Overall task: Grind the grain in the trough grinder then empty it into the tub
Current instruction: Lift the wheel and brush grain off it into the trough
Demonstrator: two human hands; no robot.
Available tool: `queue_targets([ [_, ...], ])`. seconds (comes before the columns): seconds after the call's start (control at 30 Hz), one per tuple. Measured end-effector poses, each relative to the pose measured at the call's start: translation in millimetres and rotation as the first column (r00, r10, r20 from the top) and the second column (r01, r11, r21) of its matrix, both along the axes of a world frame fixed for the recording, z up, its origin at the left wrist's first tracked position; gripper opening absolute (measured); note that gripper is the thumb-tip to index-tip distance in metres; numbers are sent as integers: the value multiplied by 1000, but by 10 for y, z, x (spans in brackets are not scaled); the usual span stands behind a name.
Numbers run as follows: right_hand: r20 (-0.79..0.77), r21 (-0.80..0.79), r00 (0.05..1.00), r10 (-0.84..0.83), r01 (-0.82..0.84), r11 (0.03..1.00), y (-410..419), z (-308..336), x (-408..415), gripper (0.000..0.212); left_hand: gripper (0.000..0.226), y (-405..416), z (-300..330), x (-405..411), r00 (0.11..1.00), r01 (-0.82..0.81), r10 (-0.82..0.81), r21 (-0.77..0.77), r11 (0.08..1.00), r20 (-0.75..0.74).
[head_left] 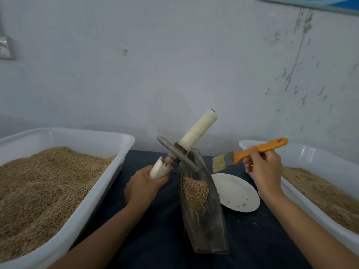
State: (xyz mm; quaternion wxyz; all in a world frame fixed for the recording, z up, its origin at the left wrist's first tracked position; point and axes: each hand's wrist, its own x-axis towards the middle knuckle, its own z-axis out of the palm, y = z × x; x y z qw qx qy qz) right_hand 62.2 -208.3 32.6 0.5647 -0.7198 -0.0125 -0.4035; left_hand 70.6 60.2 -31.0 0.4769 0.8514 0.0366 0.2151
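A dark boat-shaped trough grinder (209, 226) lies on the dark cloth, with a small heap of grain (195, 191) in its middle. My left hand (143, 186) grips the near white-wrapped handle of the grinding wheel (175, 155), lifted and tilted above the trough's far end; its other handle (200, 129) points up and to the right. My right hand (262, 166) holds an orange-handled brush (244, 153), bristles pointing left, close to the wheel's disc. A white tub (124, 150) full of grain stands on the left.
A second white tub (303, 152) with grain stands on the right. A white plate (237, 191) with a few stray grains lies just right of the trough. A grey wall rises behind the table.
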Motion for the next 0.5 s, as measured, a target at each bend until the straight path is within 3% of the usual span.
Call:
queue_targets([
  [0.07,45,-3,999,-3,4,1000,-37,-63,-98,27,27,1,-2,1,1000,1,-1,12,1000,-5],
  [0.13,67,-114,997,33,-26,993,-68,-162,-228,17,29,2,-8,8,1000,8,-8,22,1000,-10],
  [0.23,29,-487,996,81,-57,872,-188,-334,-442,16,29,-1,-14,13,1000,10,-9,20,1000,-10],
  [0.27,18,-645,998,58,-32,764,-255,-397,-494,20,29,1,-15,16,1000,9,-8,17,1000,-11],
  [0.33,29,-888,999,20,16,459,-371,-504,-563,40,29,3,-18,24,1000,10,-10,10,1000,-19],
  [0.4,28,-981,999,17,24,194,-456,-573,-586,60,30,6,-19,29,1000,14,-14,6,1000,-24],
  [0.5,27,-999,1000,4,27,-26,-494,-583,-573,61,31,9,-11,22,1000,15,-15,8,1000,-22],
])
